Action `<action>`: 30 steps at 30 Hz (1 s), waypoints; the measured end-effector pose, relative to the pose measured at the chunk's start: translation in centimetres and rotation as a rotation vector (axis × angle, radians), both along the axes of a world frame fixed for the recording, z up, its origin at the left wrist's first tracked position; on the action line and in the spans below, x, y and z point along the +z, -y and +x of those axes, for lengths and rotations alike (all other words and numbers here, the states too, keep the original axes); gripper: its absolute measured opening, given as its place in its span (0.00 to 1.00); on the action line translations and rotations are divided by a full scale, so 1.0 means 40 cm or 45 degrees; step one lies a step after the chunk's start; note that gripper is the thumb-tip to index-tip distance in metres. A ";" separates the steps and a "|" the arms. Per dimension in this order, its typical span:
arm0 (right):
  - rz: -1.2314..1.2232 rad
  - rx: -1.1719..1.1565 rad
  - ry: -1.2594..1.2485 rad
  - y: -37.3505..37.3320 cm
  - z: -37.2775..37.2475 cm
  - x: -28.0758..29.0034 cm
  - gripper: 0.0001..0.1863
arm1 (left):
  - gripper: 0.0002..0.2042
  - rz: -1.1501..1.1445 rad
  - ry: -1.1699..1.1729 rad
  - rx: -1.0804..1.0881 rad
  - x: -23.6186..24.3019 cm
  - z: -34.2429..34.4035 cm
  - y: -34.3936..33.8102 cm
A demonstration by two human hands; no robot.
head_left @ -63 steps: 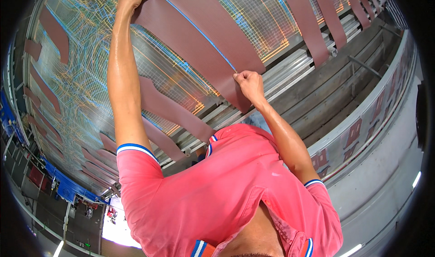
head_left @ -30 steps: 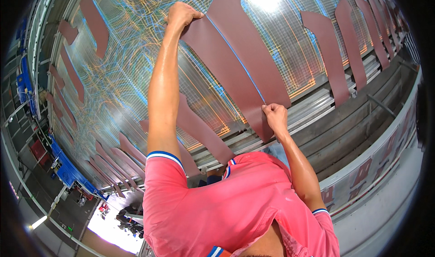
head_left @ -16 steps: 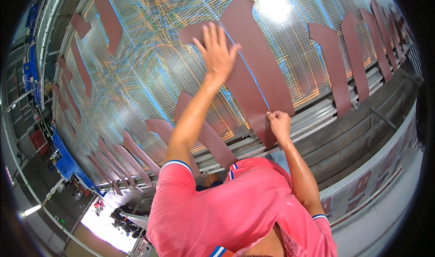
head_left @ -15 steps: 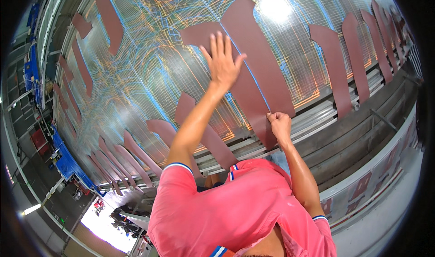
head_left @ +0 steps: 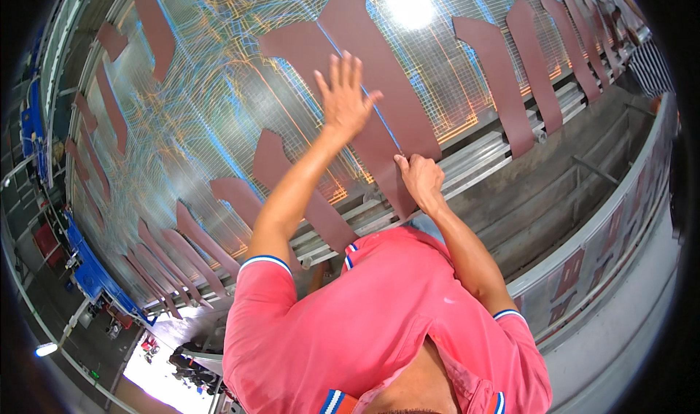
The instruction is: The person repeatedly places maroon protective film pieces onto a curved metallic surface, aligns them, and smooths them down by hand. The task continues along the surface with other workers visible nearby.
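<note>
Two brown sheet pieces lie side by side on a patterned metal surface, a left piece [head_left: 292,43] and a right piece [head_left: 390,71]. A thin blue line [head_left: 387,128] runs between them. Over the left piece my left hand [head_left: 345,100] is spread flat, its fingertips close to the line. My right hand [head_left: 421,177] is curled at the line's near end, thumb extended against the brown material. Whether anything sits between its fingers is hidden. Below that hand, the left piece's near tip overhangs the surface edge.
More brown pieces [head_left: 499,71] lie along both sides of the metal surface [head_left: 211,107], which carries blue and orange lines. Metal rails [head_left: 477,166] border its near edge. Beyond them is a grey trough [head_left: 554,188] with a crossbar. Blue machine parts [head_left: 95,268] stand at far left.
The whole view has shifted, moving the pieces leftward and up. Against the pieces, my left hand has slid nearer to me. My right hand has turned, with its thumb slightly farther up the line.
</note>
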State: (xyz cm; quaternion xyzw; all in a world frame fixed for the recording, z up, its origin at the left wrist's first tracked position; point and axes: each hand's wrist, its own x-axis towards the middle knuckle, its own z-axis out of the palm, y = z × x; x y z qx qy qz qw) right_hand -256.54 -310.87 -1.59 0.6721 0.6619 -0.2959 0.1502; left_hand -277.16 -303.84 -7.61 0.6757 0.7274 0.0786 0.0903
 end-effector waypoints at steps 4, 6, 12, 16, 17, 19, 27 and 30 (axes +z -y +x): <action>0.407 0.379 -0.166 0.028 0.046 -0.014 0.13 | 0.35 -0.129 0.263 -0.261 0.041 0.186 0.236; 0.472 0.671 -0.230 0.042 0.066 0.007 0.11 | 0.33 -0.097 0.274 -0.297 0.041 0.215 0.316; 0.345 1.007 -0.552 0.106 0.130 -0.045 0.17 | 0.20 0.156 0.513 -0.055 0.067 0.224 0.477; 0.301 1.096 -0.469 0.088 0.132 -0.103 0.22 | 0.09 0.334 0.560 0.290 0.152 0.225 0.574; 0.195 1.111 -0.442 0.084 0.126 -0.099 0.23 | 0.07 0.344 0.596 0.404 0.156 0.226 0.607; 0.244 1.095 -0.461 0.090 0.126 -0.084 0.17 | 0.04 0.366 0.665 0.631 0.159 0.221 0.668; 0.505 0.735 -0.773 0.158 0.207 0.014 0.08 | 0.11 0.404 1.010 1.552 0.134 0.101 0.831; 0.361 0.621 -0.770 0.188 0.165 0.022 0.08 | 0.19 0.340 1.382 1.854 0.052 0.005 0.842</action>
